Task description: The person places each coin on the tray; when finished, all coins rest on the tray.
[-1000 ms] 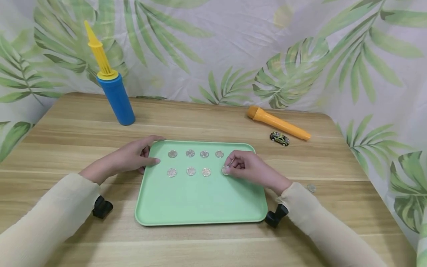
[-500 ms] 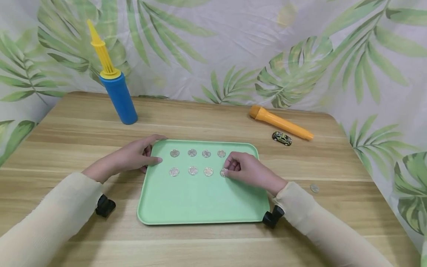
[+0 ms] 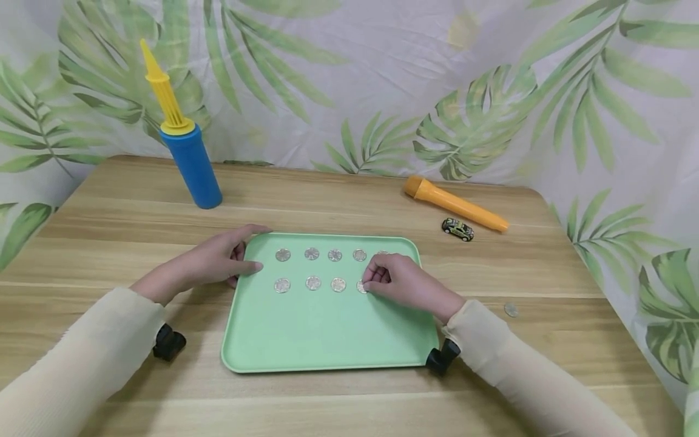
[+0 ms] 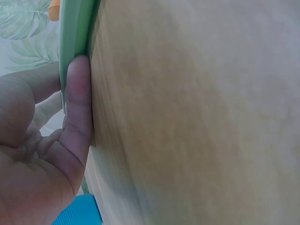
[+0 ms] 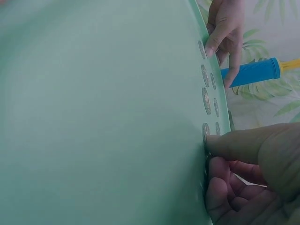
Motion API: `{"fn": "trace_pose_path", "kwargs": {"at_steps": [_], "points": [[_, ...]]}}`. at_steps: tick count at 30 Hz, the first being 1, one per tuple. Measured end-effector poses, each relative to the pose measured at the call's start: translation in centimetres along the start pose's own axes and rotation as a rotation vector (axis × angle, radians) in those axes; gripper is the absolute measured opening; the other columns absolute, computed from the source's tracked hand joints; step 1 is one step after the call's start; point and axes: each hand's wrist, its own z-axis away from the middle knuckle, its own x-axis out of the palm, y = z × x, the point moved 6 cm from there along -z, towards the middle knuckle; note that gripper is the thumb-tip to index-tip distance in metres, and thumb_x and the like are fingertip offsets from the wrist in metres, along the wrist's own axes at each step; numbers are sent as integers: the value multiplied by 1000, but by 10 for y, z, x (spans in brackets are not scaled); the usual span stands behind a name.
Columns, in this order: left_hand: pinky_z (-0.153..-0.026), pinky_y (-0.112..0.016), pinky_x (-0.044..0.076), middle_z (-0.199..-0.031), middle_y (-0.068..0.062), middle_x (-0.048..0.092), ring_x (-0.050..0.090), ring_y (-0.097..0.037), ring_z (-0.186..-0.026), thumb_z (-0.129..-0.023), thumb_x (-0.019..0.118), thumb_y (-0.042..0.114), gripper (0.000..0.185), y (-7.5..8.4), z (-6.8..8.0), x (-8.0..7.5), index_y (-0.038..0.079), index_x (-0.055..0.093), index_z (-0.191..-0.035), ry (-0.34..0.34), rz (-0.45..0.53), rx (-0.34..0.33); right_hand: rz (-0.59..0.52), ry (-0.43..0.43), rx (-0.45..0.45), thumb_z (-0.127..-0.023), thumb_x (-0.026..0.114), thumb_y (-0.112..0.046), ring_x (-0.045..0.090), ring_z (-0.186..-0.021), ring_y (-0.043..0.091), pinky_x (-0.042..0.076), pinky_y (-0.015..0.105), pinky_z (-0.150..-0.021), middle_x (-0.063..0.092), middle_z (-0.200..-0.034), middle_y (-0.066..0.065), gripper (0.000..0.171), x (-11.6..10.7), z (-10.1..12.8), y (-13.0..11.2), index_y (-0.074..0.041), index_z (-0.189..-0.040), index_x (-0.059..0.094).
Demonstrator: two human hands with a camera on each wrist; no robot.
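A light green tray (image 3: 317,334) lies on the wooden table, bearing several silver coins in two rows. My left hand (image 3: 218,258) grips its upper left corner, thumb on the rim; in the left wrist view a finger (image 4: 78,93) lies along the outside of the tray edge (image 4: 75,28). Over the right part, my right hand (image 3: 409,282) pinches a coin (image 3: 360,286) at the right end of the nearer row, fingers curled. The right wrist view shows the thumb (image 5: 229,144) against that coin, which is partly hidden. Behind this hand a farther-row coin (image 3: 382,252) is half covered.
One loose coin (image 3: 511,309) lies on the table right of the tray. Farther back are a toy car (image 3: 457,229) and an orange toy microphone (image 3: 455,203). A blue and yellow hand pump (image 3: 191,164) stands at the back left, before a leaf-patterned cloth (image 3: 382,79).
The coin in my right hand went from tilted to flat on the tray, moving slightly left into line with the nearer row. My left hand keeps its grip on the tray.
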Motion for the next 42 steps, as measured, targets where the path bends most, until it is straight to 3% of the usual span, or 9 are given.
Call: {"fn": "trace_pose_path", "kwargs": {"at_steps": [7,16,24,42], "points": [[-62,-30,60,-91,-11,51,52,-21,-82,-101,70,14,73,0,0,0,12,32,-163,-4,2,2,-47,8,-12,-101,68,-11,53,-75,11,45,18,-64,67,-86,4,6,-4,3,1,-7,-96,71],[-62,-30,60,-92,-12,52,53,-21,-82,-101,69,15,74,-2,1,0,11,30,-163,-7,0,1,-115,75,-6,-103,66,-18,53,-79,17,46,21,-65,62,-87,3,11,-20,22,9,-8,-98,70],[-63,-30,61,-91,-12,53,54,-21,-81,-101,69,15,74,0,1,-1,12,30,-163,-6,-1,-11,-97,153,51,-103,67,-17,57,-81,17,51,21,-66,66,-92,7,11,-40,52,30,-7,-102,69],[-63,-31,61,-91,-11,51,54,-21,-81,-102,69,17,72,-2,1,0,12,30,-163,-5,-10,-20,56,384,159,-98,72,-8,57,-78,-1,53,17,-67,70,-95,10,12,-83,135,87,1,-105,68]]}}
